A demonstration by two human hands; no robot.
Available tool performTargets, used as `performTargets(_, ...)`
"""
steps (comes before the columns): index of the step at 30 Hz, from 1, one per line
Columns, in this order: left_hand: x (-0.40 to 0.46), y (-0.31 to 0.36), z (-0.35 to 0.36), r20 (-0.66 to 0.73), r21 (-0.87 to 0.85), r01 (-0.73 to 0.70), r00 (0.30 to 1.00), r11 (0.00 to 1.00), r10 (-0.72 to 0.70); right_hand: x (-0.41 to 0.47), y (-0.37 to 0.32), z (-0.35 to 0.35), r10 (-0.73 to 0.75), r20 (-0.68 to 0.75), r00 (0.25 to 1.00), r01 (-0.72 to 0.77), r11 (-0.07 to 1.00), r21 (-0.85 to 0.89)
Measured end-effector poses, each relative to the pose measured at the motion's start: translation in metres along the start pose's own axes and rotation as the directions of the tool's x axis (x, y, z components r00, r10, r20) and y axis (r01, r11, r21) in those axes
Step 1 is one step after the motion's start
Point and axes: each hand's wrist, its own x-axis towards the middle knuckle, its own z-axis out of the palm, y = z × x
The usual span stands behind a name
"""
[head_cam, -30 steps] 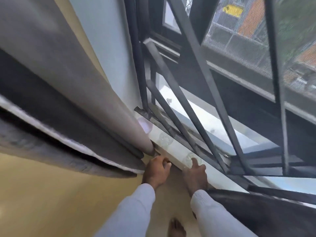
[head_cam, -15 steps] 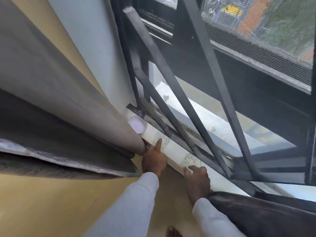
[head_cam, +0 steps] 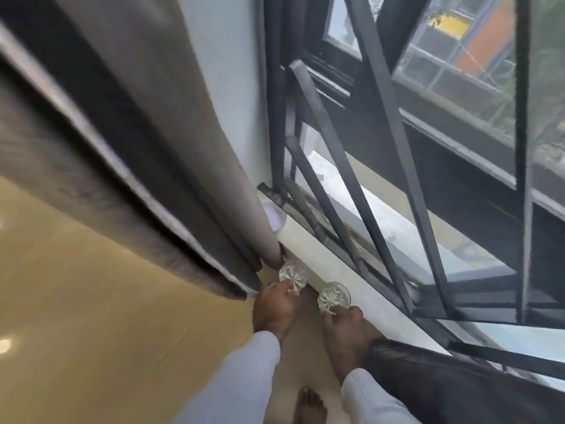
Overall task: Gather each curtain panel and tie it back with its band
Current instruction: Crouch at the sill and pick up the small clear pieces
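A grey curtain panel (head_cam: 189, 123) hangs at the left of the window, its folds ending just above the sill's left end. My left hand (head_cam: 273, 307) grips a clear cut-glass tumbler (head_cam: 293, 272) lifted just off the white sill (head_cam: 336, 267). My right hand (head_cam: 345, 328) holds a second cut-glass tumbler (head_cam: 334, 296) by its rim, beside the sill's edge. A dark curtain panel (head_cam: 458, 390) bunches at the lower right under my right forearm. No tie-back band is visible.
Black metal window bars (head_cam: 382, 142) stand slanted right behind the sill. A pale round object (head_cam: 275, 216) lies at the sill's left end beside the grey curtain. The yellow wall and floor (head_cam: 91, 301) spread below, with my bare foot (head_cam: 308, 405) at the bottom.
Both hands were reaching onto the sill toward the two glasses; now each hand has taken hold of one and lifted it off the sill toward me. The view has tilted up.
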Motion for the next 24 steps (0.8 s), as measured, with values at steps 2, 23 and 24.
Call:
performTargets(2, -0.035, -0.006, -0.020, -0.043, -0.014, 0.041, 0.998, 0.999, -0.042, -0.021, -0.009, -0.015, -0.074, 0.000, 0.997, 0.074, 0.997, -0.010)
performTargets(23, -0.432, -0.159, -0.201, -0.498, -0.553, 0.541, 0.394, 0.633, -0.772, -0.360, -0.191, -0.059, -0.878, 0.273, 0.394, 0.899, 0.430, 0.084)
performTargets(24, -0.455, -0.168, -0.200, -0.498, -0.585, 0.546, 0.341, 0.600, -0.797, -0.384, -0.197, -0.048, -0.895, 0.293, 0.336, 0.921, 0.377, 0.098)
